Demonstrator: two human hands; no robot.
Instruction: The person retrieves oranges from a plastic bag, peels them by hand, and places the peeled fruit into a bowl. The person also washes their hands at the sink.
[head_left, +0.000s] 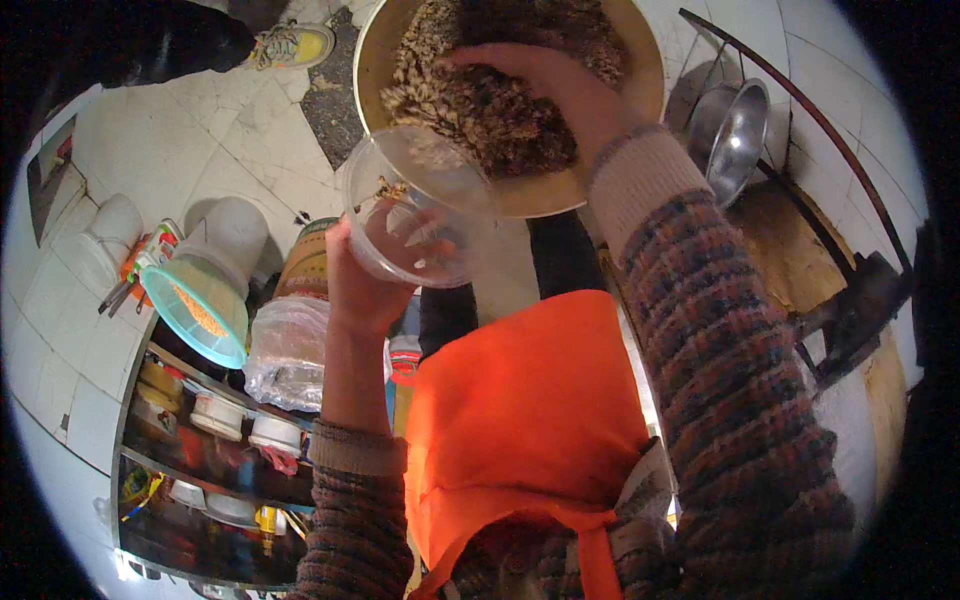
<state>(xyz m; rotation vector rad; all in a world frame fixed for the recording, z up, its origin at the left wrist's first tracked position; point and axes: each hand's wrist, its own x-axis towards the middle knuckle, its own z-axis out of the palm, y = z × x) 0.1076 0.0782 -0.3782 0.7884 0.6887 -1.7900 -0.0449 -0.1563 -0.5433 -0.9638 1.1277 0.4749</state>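
A large round metal pan (626, 90) lies before me, holding a heap of brown and tan grain-like or seed-like food (495, 112) that I cannot name exactly. My right hand (525, 67) reaches over and into this heap; its fingers are blurred and partly buried, so whether they grip anything is unclear. A clear round plastic tub (450, 255) is in my left hand (360, 270), tilted beside the pan's near left rim and overlapping it in view. A few brown bits cling inside the tub. The left fingers show through its wall.
A turquoise basin (232, 345) with orange-coloured grains stands left, near white buckets (232, 232) and a plastic-covered container (289, 360). Shelves (217, 480) hold tubs below. Metal bowls (739, 142) and a dark curved rack (832, 127) are right. Another person's shoe (304, 46) is upper left.
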